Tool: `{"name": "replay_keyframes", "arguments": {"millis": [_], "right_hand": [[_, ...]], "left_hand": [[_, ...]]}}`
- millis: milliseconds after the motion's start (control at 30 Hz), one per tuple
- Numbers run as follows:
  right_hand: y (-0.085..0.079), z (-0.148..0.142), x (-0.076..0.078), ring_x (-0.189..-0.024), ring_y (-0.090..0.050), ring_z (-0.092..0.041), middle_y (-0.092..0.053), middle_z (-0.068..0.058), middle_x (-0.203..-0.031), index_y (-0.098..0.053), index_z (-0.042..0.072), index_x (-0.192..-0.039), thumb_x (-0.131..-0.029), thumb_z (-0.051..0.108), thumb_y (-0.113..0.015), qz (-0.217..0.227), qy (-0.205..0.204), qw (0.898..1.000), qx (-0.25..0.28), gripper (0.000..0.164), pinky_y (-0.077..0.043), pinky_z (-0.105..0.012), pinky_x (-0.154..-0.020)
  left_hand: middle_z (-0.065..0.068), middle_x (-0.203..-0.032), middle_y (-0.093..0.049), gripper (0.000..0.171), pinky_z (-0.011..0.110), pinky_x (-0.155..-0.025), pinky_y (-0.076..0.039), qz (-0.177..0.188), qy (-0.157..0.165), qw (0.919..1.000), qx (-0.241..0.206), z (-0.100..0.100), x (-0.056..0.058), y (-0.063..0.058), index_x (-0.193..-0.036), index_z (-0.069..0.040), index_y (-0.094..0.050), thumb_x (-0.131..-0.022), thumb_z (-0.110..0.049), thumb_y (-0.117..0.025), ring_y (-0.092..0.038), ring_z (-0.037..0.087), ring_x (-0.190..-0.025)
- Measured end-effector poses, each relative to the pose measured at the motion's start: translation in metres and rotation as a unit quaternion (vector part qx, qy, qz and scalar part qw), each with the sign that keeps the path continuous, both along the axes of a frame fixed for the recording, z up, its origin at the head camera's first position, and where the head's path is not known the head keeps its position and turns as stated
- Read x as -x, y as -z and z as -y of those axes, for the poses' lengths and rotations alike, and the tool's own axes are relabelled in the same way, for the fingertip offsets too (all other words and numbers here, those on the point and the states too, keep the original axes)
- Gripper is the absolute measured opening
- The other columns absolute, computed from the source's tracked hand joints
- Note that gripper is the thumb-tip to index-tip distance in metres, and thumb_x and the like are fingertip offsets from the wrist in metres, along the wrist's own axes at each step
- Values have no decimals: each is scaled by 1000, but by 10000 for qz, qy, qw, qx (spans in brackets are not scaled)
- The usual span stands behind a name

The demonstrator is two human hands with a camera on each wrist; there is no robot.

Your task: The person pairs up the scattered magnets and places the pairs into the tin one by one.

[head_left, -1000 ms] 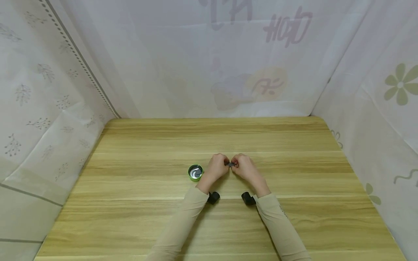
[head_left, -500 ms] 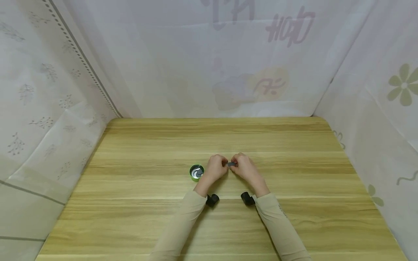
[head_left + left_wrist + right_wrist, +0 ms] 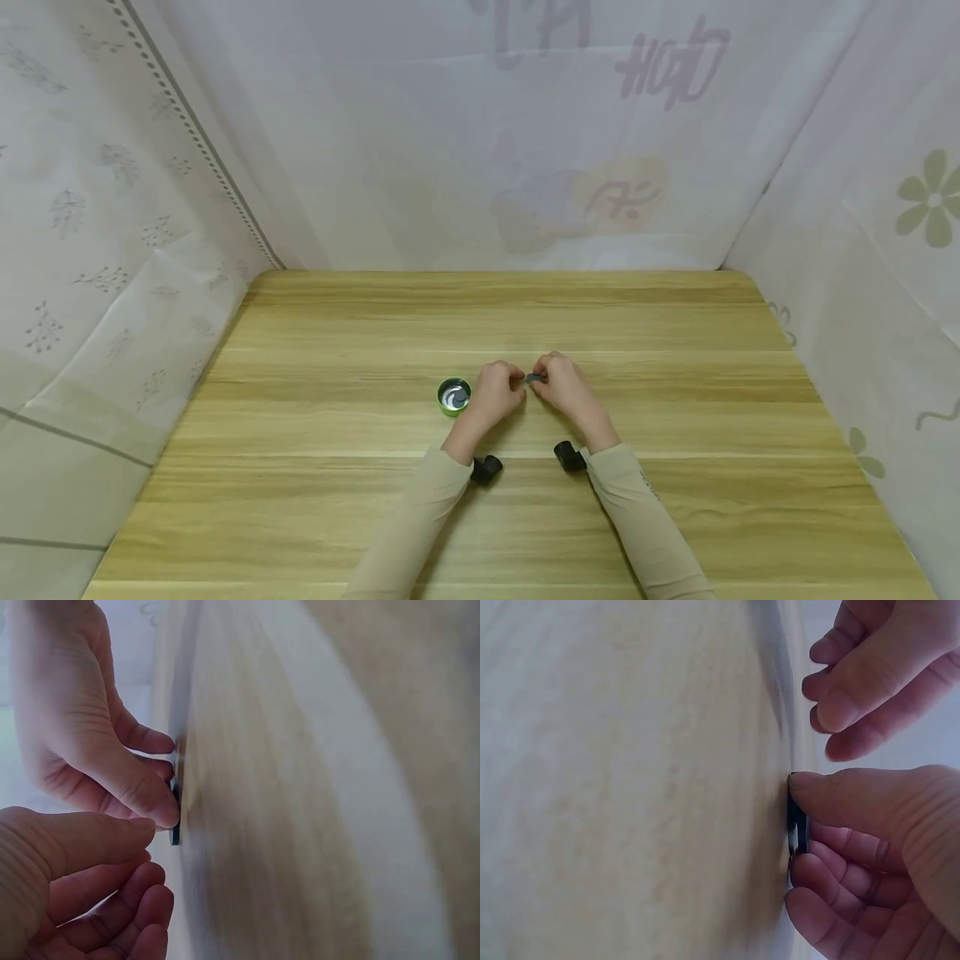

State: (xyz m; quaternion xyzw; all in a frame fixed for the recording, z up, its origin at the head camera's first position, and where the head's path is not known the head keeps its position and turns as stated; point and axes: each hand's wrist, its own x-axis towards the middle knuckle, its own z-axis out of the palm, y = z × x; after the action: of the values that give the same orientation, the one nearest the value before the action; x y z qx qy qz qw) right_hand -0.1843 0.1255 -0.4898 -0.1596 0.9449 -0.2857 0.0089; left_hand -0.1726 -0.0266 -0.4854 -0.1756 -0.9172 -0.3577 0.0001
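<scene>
My right hand (image 3: 567, 392) pinches a small dark flat piece (image 3: 798, 817) between thumb and fingers, just over the table. From above, the piece looks blue-grey; its exact kind cannot be told. Close by on the left, my left hand (image 3: 495, 396) has its fingers loosely bent, their tips a short way from the piece. No object shows between the left thumb and fingers in either wrist view. A small round green-rimmed tin (image 3: 453, 397) sits left of the left hand, with a few dark flat pieces in its shiny inside.
The wood-grain table (image 3: 337, 333) spreads around both hands. Black wrist-camera mounts (image 3: 487, 469) jut inward from the sleeves. Patterned pale curtains (image 3: 390, 167) enclose the back and both sides.
Both hands were together at the dark piece; the left fingers have drawn slightly away from it. The piece stays in my right hand, and its angle has shifted.
</scene>
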Motion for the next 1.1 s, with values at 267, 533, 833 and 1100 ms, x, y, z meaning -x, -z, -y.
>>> {"name": "replay_keyframes", "arguments": {"millis": [267, 533, 833, 1100], "right_hand": [[-1, 0, 1, -73, -56, -20, -58, -8, -81, -67, 0, -85, -78, 6, -75, 76, 6, 10000, -30, 12, -50, -33, -67], [-1, 0, 1, -73, -55, -19, -57, -7, -81, -67, 0, -85, -79, 7, -74, 182, 31, 9998, -11, 12, -50, -32, -68], [1, 0, 1, -75, -55, -20, -57, -7, -82, -66, 1, -85, -79, 8, -75, 281, 120, 9995, 1, 12, -50, -33, -69], [1, 0, 1, -73, -54, -19, -57, -7, -83, -66, 1, -86, -80, 8, -74, 291, 112, 9995, 23, 12, -49, -32, -66]], "left_hand": [[14, -89, -68, 17, 29, -74, -53, -164, -15, 9993, -342, 4, -12, -3, -92, 5, -70, -76, 1, -71, -64, 23, -84], [13, -86, -68, 16, 27, -69, -51, -417, -70, 9967, -695, 9, -24, -3, -90, 5, -71, -75, 1, -72, -62, 22, -78], [13, -86, -68, 18, 27, -68, -52, -436, -93, 9944, -960, 15, -34, -2, -91, 6, -70, -74, 3, -73, -63, 22, -78], [12, -84, -67, 17, 27, -68, -51, -602, -149, 9922, -1078, 23, -43, -2, -90, 5, -70, -74, 3, -74, -62, 22, -77]]}}
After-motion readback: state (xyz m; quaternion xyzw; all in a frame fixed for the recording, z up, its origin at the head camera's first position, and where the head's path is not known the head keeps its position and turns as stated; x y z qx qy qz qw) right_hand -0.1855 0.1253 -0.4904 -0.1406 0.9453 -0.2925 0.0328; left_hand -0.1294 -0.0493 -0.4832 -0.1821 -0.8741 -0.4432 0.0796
